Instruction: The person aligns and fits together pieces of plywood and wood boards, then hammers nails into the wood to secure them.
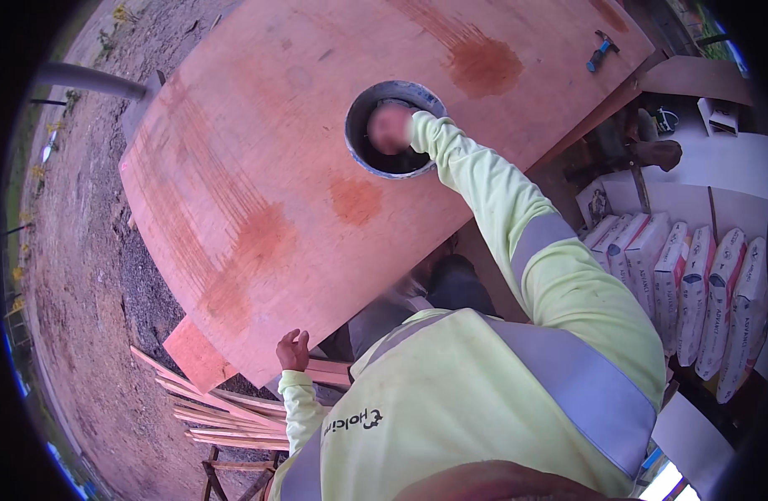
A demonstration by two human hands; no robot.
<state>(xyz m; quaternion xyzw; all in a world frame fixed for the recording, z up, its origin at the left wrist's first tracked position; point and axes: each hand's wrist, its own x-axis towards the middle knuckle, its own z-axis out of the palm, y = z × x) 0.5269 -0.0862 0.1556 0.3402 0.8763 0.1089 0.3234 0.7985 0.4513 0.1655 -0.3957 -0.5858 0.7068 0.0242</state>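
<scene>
My right hand (391, 129) is inside a round dark bucket (356, 153) that stands on a large pinkish wooden board (317, 209). The hand is blurred, so its fingers and anything in them do not show. The bucket's inside looks dark. My left hand (294, 351) is beside the near left edge of the board, fingers slightly bent and apart, holding nothing. Darker wet-looking patches and streaks mark the board to the left of the bucket and beyond it.
A hammer (601, 52) with a blue handle lies at the board's far right. Stacked white sacks (693, 292) line the right side. Wooden strips (225, 413) lie low at the left, near gravelly ground (75, 250). A grey pole (96, 79) reaches the board's far left corner.
</scene>
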